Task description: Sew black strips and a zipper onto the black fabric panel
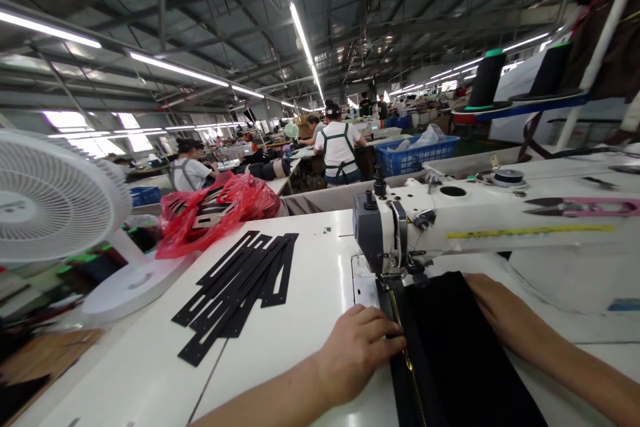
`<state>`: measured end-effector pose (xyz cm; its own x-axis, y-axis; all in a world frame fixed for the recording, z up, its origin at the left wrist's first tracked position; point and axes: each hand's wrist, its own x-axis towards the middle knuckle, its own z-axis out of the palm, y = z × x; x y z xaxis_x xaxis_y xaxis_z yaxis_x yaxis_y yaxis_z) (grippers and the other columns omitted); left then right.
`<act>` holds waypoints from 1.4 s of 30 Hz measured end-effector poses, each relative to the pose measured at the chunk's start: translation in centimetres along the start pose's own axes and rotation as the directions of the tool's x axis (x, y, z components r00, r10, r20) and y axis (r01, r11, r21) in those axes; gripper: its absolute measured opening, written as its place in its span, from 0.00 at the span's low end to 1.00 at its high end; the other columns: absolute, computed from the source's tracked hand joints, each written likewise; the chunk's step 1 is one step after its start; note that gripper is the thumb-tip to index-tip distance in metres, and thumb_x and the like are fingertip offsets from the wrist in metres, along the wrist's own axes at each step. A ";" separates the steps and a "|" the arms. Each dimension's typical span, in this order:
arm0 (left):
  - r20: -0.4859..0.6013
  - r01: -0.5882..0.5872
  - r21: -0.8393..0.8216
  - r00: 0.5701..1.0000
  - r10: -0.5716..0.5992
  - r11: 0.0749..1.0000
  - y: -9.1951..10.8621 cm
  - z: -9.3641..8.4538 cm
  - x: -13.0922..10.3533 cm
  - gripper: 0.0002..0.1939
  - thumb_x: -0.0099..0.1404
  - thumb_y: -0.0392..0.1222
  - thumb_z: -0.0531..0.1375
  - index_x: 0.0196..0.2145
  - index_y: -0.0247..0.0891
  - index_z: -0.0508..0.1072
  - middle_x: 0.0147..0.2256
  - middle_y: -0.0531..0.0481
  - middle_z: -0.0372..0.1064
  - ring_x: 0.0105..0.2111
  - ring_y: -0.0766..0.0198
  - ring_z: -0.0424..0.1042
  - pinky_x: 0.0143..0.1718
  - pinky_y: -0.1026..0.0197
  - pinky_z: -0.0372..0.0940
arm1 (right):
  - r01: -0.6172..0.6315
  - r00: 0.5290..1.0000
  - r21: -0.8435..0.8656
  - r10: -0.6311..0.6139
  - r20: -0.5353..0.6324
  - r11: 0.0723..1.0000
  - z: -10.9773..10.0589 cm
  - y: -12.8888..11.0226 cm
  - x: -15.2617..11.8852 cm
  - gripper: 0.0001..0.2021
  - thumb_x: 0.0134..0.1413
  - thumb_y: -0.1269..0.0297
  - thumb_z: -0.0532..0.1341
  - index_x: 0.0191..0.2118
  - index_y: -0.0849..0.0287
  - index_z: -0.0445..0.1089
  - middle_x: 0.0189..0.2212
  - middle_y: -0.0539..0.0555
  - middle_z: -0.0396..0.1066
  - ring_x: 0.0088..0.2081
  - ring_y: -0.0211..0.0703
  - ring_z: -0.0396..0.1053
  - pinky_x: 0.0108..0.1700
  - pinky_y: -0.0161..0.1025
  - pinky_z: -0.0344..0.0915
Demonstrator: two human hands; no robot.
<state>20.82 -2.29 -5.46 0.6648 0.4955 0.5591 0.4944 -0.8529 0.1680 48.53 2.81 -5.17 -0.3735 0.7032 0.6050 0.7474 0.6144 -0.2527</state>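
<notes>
Directly at the needle end of a white sewing machine (pixel 480 227), on the white table (pixel 300 347), lies a black fabric piece (pixel 463 340): matt and broad at right, with a narrower dark strip at left, along which runs a gold-coloured zipper (pixel 395 307), its metal pull lying near the fingers. Markings on the yellow strip (pixel 530 232) along the machine arm, and on the hub of the fan (pixel 14 208), are too small to read. Left hand (pixel 357 350): palm down, fingers together and bent, tips at the zipper; pinching or pressing cannot be distinguished. Right hand (pixel 481 290): reaching behind the fabric's far right edge, fingers hidden, grip indeterminable.
</notes>
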 end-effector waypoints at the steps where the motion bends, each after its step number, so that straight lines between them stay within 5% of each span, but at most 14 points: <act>1: 0.020 0.072 0.037 0.997 -0.073 0.997 0.2 0.0 -0.4 0.10 0.66 0.35 0.53 0.44 0.39 0.70 0.39 0.46 0.70 0.38 0.61 0.68 0.37 0.59 0.64 | -0.044 0.999 0.019 0.044 0.020 0.999 -0.3 1.0 0.1 0.14 0.65 0.62 0.47 0.44 0.57 0.69 0.40 0.55 0.73 0.40 0.41 0.72 0.43 0.37 0.69; 5: -0.006 0.341 0.073 0.940 -0.342 0.937 0.2 0.4 -0.9 0.07 0.62 0.37 0.56 0.27 0.38 0.70 0.28 0.50 0.66 0.28 0.63 0.66 0.29 0.62 0.63 | -0.227 0.973 0.083 0.222 0.063 0.970 0.5 1.9 -0.2 0.17 0.64 0.58 0.46 0.46 0.57 0.68 0.38 0.53 0.74 0.40 0.45 0.73 0.40 0.38 0.71; 10: -0.003 0.221 -0.002 0.975 -0.221 0.975 -0.5 0.9 0.6 0.07 0.64 0.32 0.53 0.35 0.37 0.71 0.37 0.47 0.69 0.39 0.60 0.68 0.40 0.58 0.64 | -0.406 0.914 0.285 0.383 0.135 0.868 1.6 1.4 -0.5 0.19 0.55 0.51 0.52 0.46 0.57 0.68 0.39 0.55 0.74 0.39 0.47 0.73 0.42 0.42 0.70; 13: 0.069 0.192 0.059 0.978 -0.196 0.980 -0.5 1.0 1.2 0.04 0.63 0.34 0.55 0.33 0.36 0.70 0.36 0.47 0.70 0.43 0.56 0.67 0.43 0.54 0.62 | -0.403 0.915 0.216 0.397 0.074 0.889 1.5 1.7 -0.6 0.20 0.52 0.48 0.54 0.41 0.59 0.70 0.35 0.57 0.73 0.33 0.47 0.72 0.36 0.43 0.70; 19: 0.159 0.217 0.168 0.957 -0.244 0.961 -0.2 0.7 1.1 0.02 0.63 0.34 0.56 0.33 0.36 0.68 0.35 0.48 0.69 0.38 0.56 0.65 0.42 0.52 0.61 | -0.313 0.946 0.076 0.304 0.110 0.947 1.5 1.1 0.0 0.11 0.51 0.54 0.56 0.29 0.56 0.67 0.26 0.53 0.69 0.28 0.44 0.68 0.31 0.41 0.67; 24: 0.150 0.189 0.157 0.966 -0.213 0.969 -0.2 0.5 1.2 0.03 0.61 0.31 0.55 0.32 0.35 0.68 0.35 0.47 0.68 0.41 0.54 0.64 0.42 0.51 0.60 | -0.189 0.976 -0.056 0.193 0.096 0.980 1.6 0.7 0.7 0.10 0.56 0.60 0.50 0.28 0.57 0.62 0.28 0.54 0.67 0.30 0.44 0.68 0.33 0.40 0.65; 31: 0.139 0.208 0.172 0.963 -0.233 0.963 -0.4 0.9 1.1 0.03 0.59 0.30 0.57 0.29 0.35 0.68 0.33 0.48 0.68 0.38 0.56 0.65 0.40 0.51 0.61 | -0.012 0.991 -0.329 0.056 0.124 0.944 2.1 2.1 0.6 0.09 0.59 0.68 0.47 0.29 0.58 0.59 0.20 0.52 0.65 0.21 0.43 0.65 0.23 0.37 0.58; 36: 0.064 0.280 0.113 0.955 -0.289 0.953 -0.4 1.4 0.8 0.05 0.57 0.28 0.58 0.27 0.35 0.67 0.34 0.50 0.69 0.36 0.57 0.65 0.38 0.52 0.62 | 0.144 0.989 -0.369 -0.125 0.076 0.918 1.8 -2.4 1.2 0.12 0.55 0.76 0.48 0.32 0.63 0.68 0.33 0.61 0.70 0.35 0.53 0.68 0.39 0.50 0.64; 42: -0.147 0.353 0.046 0.928 -0.343 0.935 -0.9 1.8 0.2 0.09 0.62 0.32 0.54 0.41 0.35 0.69 0.42 0.43 0.69 0.39 0.56 0.68 0.40 0.51 0.68 | 0.287 0.958 -0.145 -0.284 0.038 0.947 4.6 -7.2 -0.2 0.17 0.59 0.72 0.48 0.48 0.70 0.68 0.46 0.63 0.70 0.47 0.48 0.68 0.46 0.45 0.69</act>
<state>21.55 -1.14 -6.97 0.3646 0.7279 0.5807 0.7223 -0.6147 0.3171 40.72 -0.11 -6.96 -0.5912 0.5124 0.6228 0.6803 0.7316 0.0439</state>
